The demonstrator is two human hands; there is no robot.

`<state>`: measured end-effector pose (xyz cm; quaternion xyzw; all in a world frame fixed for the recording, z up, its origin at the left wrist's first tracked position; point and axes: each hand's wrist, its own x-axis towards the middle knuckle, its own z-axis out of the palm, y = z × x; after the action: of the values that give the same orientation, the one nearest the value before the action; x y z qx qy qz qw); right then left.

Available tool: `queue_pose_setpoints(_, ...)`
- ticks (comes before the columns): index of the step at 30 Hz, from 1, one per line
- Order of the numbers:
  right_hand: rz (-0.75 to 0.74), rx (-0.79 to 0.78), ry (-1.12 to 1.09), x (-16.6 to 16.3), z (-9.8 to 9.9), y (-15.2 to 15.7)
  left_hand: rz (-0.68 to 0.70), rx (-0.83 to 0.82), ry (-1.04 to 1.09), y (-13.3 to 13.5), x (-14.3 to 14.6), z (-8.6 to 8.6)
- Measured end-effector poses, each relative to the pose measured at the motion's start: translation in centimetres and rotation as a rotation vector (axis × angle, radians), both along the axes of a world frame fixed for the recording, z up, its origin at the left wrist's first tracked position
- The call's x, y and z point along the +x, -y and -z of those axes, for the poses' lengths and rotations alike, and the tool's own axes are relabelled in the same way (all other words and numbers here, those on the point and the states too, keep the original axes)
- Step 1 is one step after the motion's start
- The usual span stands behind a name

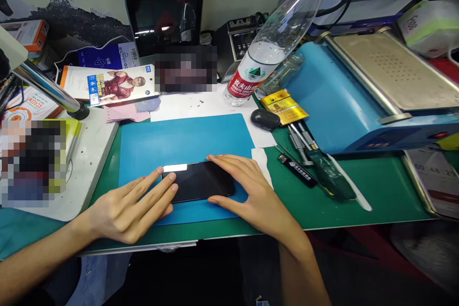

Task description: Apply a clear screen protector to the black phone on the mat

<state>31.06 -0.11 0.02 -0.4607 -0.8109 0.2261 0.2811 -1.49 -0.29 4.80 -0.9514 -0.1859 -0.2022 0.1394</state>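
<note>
A black smartphone (204, 182) lies sideways, screen up, on a blue work mat (186, 134). Stretched fingers of my left hand (132, 208) rest on the phone's left end, some on the glass. My right hand (244, 186) spans the other end, fingertips along the far edge and thumb by the near edge. The phone's screen is dark, with a bright reflection near its top left. What lies under my left palm is hidden.
Right of the mat are a black USB stick (297, 170), a green-handled tool (332, 174) and a black mouse-like case (264, 118). A tilted-looking water bottle (247, 74) stands behind. A blue machine with a metal plate (394, 67) fills the right; a white lamp base (96, 153) stands left.
</note>
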Motion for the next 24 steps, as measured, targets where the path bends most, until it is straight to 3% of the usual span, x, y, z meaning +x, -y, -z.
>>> queue_pose_setpoints(3, 0.013, 0.001, -0.080, 0.2, -0.1, 0.2, -0.026, -0.011, 0.015, 0.1, -0.1, 0.2)
queue_pose_setpoints(7, 0.037, 0.037, -0.163, 0.2, -0.3, 0.6, -0.073, -0.201, 0.165, 0.0, 0.3, 0.3)
queue_pose_setpoints(12, 0.025, 0.084, -0.107, 0.0, -0.4, 0.9, -0.372, -0.545, 0.244, -0.1, 0.9, 0.7)
queue_pose_setpoints(14, 0.020, 0.076, -0.091, 0.0, -0.3, 1.0, -0.408, -0.651, 0.213, -0.1, 1.0, 1.1)
queue_pose_setpoints(24, 0.014, 0.062, -0.058, 0.0, -0.1, 1.0, -0.406, -0.666, 0.121, -0.3, 1.4, 2.4)
